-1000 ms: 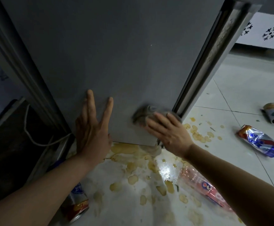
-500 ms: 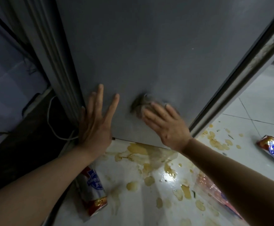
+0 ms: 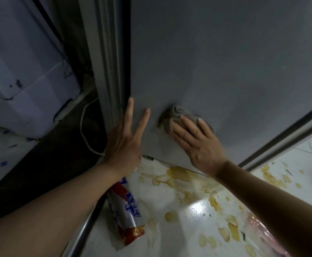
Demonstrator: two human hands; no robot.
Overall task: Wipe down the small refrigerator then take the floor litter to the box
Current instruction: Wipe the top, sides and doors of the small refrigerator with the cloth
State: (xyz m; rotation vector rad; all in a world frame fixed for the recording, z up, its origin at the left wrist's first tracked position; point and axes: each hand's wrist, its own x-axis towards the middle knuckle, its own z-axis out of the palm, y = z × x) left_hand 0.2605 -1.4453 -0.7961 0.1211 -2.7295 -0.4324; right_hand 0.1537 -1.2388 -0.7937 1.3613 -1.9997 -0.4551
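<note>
The grey side panel of the small refrigerator (image 3: 216, 62) fills the upper middle of the view. My right hand (image 3: 196, 141) presses a crumpled grey cloth (image 3: 177, 114) flat against the panel near its bottom edge, fingers straight. To the left of the cloth, my left hand (image 3: 125, 140) lies flat on the same panel with fingers spread, at the fridge's left corner. On the floor below my left wrist lies a red, white and blue can (image 3: 129, 210), on its side. A clear plastic wrapper (image 3: 263, 236) shows under my right forearm.
Yellow-brown spill stains (image 3: 181, 175) spot the white tiled floor in front of the fridge. A white cord (image 3: 84, 130) runs down the dark gap left of the fridge. A pale appliance (image 3: 21, 71) stands at far left. A metal strip (image 3: 81, 236) borders the tiles.
The view has swung left, so the fridge and hands sit further right and the foil packets have left the frame. My right hand with the cloth has slid left along the panel.
</note>
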